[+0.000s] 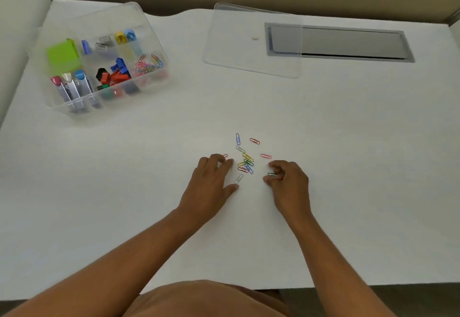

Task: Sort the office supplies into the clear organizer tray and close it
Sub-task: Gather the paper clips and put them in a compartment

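A: What are the hands doing?

B: The right hand is curled, pinching a green paper clip between thumb and fingertips. The left hand rests on the white desk, fingers bent down; a red clip shows at its fingertips, but I cannot tell whether it grips anything.

A: And the rest of the clips?

B: A small heap of coloured paper clips lies between the two hands, just ahead of them, with a few strays beyond.

A: Where is the tray?

B: The clear organizer tray sits open, far to the left at the back, well apart from the hands, its compartments holding more clips, binder clips, and a green pad. Its clear lid lies flat at the back, ahead of the hands.
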### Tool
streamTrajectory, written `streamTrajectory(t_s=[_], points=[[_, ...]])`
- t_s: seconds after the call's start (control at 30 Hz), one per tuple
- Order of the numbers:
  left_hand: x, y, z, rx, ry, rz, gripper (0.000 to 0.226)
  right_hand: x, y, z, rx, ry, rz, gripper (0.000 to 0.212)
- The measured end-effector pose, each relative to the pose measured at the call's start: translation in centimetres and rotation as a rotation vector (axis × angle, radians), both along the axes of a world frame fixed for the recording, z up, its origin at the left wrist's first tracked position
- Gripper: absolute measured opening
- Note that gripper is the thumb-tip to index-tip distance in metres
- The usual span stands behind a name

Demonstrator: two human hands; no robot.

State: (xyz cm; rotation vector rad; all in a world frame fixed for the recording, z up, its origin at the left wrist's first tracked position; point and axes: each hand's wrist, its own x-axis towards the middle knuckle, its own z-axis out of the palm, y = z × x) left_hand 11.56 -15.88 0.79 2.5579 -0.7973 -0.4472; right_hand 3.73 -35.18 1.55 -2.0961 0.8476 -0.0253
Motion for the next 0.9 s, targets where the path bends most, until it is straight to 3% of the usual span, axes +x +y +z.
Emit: streamTrajectory(t_s=[0.2, 0.33, 0.43, 0.6, 0.8, 0.9], points=[[0.2, -1.7, -0.1, 0.098, -0.095, 0.116, 0.08, 5.1, -0.1, 0.6, -0.069, -0.02, 0.293, 0.038], [-0.2, -2.0, -0.6, 0.195, -0.134, 0.117, 0.077, 5.5, -1.2, 0.7, -0.351, 0.135, 0.624, 0.081], [-0.9, -2.2, -1.3, 0.133, -0.24, 0.088, 0.058, 4.5, -0.1, -0.6, -0.615, 0.158, 0.833, 0.065], [-1.4, -2.2, -1.3, 0.061, -0.395, -0.027, 0.021, 3.0, 2.1, -1.7, -0.513, -0.102, 0.732, 0.021], [0.2, -2.6, -0.7, 0.058, -0.333, -0.018, 0.027, 5.1, 1.7, -1.3, -0.476, -0.103, 0.725, 0.017], [1.4, -2.7, 0.0, 0.007, -0.193, 0.146, 0.011, 6.4, 1.2, -0.4, -0.213, -0.118, 0.475, 0.017]])
